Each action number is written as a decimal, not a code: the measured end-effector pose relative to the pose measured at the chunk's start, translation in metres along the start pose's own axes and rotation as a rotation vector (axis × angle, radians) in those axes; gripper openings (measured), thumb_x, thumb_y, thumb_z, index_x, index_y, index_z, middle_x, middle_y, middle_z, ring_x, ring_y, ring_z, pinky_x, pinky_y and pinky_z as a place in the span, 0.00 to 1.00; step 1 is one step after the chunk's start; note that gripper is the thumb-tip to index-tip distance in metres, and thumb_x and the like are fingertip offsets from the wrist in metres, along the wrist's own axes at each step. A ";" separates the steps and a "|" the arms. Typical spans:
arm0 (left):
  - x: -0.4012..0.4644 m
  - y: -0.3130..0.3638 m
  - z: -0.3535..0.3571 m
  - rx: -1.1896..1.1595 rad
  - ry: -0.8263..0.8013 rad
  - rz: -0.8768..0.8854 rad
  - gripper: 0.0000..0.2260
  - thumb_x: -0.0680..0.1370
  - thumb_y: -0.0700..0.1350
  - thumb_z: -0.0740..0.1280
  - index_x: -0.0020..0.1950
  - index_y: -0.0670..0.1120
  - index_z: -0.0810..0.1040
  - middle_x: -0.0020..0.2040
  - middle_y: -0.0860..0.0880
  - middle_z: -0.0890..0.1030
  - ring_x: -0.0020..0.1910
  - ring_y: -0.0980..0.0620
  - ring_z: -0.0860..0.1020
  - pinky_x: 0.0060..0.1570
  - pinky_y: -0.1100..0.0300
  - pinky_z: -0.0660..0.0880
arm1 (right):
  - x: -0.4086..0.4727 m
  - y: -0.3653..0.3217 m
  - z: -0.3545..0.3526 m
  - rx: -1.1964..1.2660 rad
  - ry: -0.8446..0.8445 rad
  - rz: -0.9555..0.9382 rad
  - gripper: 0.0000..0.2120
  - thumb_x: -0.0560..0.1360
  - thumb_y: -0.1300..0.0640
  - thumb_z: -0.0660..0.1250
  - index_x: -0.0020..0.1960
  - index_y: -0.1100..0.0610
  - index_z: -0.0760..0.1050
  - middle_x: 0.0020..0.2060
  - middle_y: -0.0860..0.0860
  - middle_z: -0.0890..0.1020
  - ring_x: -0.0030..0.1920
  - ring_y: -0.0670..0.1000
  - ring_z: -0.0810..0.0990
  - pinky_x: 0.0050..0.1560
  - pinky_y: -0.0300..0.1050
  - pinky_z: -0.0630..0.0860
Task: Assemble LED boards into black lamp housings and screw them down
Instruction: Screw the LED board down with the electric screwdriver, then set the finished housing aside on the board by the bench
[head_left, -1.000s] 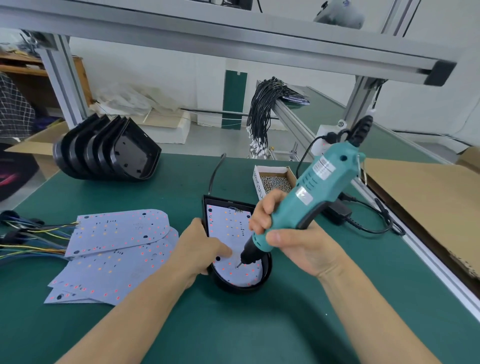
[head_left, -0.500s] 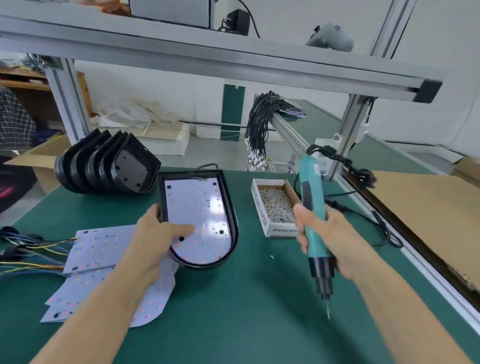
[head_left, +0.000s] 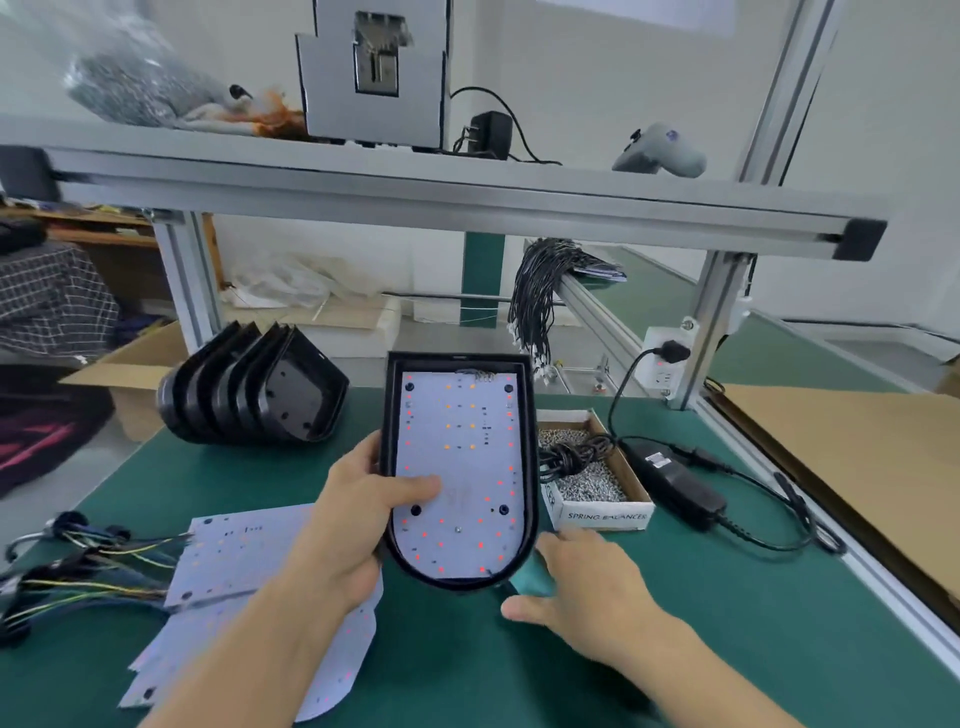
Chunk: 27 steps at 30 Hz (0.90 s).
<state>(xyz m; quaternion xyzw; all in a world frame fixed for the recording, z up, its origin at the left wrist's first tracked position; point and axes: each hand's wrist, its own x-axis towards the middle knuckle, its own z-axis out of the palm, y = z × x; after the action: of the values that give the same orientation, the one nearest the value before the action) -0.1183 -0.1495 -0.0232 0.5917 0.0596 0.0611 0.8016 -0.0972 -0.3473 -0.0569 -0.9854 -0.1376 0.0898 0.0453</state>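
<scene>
- Fingers of the left hand pinch the housing at its left rim, thumb lying on the LED board inside it; the housing is held tilted up off the table.
- One-handed, that grip could slip, and the housing would drop onto the loose boards below.
- Only one screw shows near the board's rounded end (other holes look empty), so the board could shift or tip out.
- Right hand is spread, fingers relaxed, over the teal driver lying just beside the housing; a careless reach could knock it.
- Screw box sits near, with a cable draped in it; snagging that could spill screws.
</scene>
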 end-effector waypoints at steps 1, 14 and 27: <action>0.000 0.000 0.003 0.003 0.007 -0.008 0.17 0.70 0.25 0.66 0.53 0.42 0.79 0.48 0.43 0.85 0.43 0.44 0.84 0.41 0.52 0.81 | 0.000 0.006 -0.008 0.070 0.019 -0.026 0.24 0.73 0.41 0.67 0.63 0.53 0.71 0.60 0.50 0.73 0.62 0.52 0.71 0.58 0.43 0.67; 0.019 0.003 0.032 -0.492 -0.398 -0.527 0.44 0.69 0.73 0.59 0.62 0.34 0.78 0.61 0.36 0.79 0.57 0.37 0.80 0.53 0.43 0.79 | -0.014 0.023 -0.048 1.676 -0.004 -0.051 0.19 0.66 0.58 0.74 0.56 0.60 0.79 0.50 0.58 0.85 0.48 0.59 0.85 0.44 0.50 0.82; 0.122 0.037 0.039 -0.193 0.054 -0.081 0.08 0.84 0.40 0.54 0.51 0.45 0.72 0.32 0.49 0.72 0.27 0.55 0.68 0.25 0.65 0.68 | -0.025 0.088 -0.052 1.454 0.045 0.158 0.14 0.71 0.65 0.72 0.56 0.65 0.79 0.45 0.60 0.85 0.40 0.59 0.85 0.34 0.46 0.80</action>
<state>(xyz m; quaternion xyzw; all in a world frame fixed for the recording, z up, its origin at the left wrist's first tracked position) 0.0077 -0.1550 0.0207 0.5072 0.0990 0.0500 0.8547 -0.0880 -0.4419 -0.0117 -0.7147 0.0293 0.1413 0.6844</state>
